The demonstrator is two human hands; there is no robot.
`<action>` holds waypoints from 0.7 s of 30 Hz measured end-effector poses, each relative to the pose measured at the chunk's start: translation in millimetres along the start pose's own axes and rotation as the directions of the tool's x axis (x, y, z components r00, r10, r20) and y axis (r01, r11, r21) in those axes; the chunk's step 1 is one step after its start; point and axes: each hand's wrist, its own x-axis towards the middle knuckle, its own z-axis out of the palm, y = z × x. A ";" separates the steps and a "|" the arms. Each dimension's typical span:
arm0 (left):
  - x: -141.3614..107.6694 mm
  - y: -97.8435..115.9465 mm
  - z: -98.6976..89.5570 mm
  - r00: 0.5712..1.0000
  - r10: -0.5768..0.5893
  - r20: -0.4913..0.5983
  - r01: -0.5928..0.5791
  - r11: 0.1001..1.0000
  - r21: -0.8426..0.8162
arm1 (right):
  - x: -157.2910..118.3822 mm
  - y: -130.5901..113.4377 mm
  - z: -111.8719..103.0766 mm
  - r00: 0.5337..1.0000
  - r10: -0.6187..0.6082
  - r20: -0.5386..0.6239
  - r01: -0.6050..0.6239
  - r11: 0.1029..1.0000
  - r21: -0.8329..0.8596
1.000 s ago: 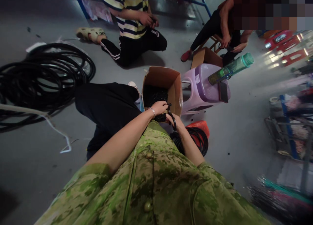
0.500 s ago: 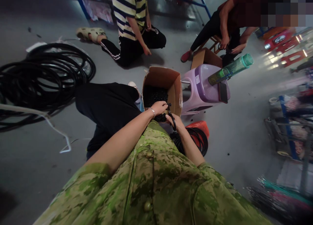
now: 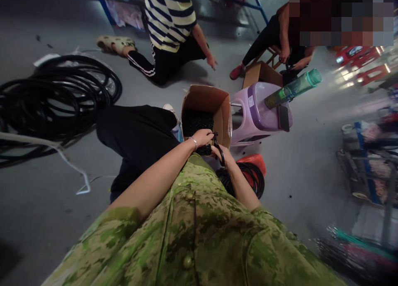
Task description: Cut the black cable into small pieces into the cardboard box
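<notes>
The right hand point(image 3: 227, 156) grips black scissors point(image 3: 221, 154), handle loop showing, at the near edge of the box point(image 3: 202, 96). The left hand point(image 3: 202, 137) is closed beside their blades; what its fingertips pinch is too small to tell. Both blades are hard to make out against dark bits point(image 3: 197, 120) inside. A coil point(image 3: 258, 183) is partly hidden behind the right forearm.

On the floor point(image 3: 301, 166), the box point(image 3: 203, 98) stood between the tubing point(image 3: 62, 85) at left and the stool point(image 3: 263, 117) at right, which bore a bottle point(image 3: 294, 89).
</notes>
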 end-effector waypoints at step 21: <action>-1.7 2.2 -1.7 1.000 0.004 0.027 -0.005 1.000 0.015 | -4.5 -1.9 2.9 1.000 0.006 -0.006 -0.006 0.999 0.042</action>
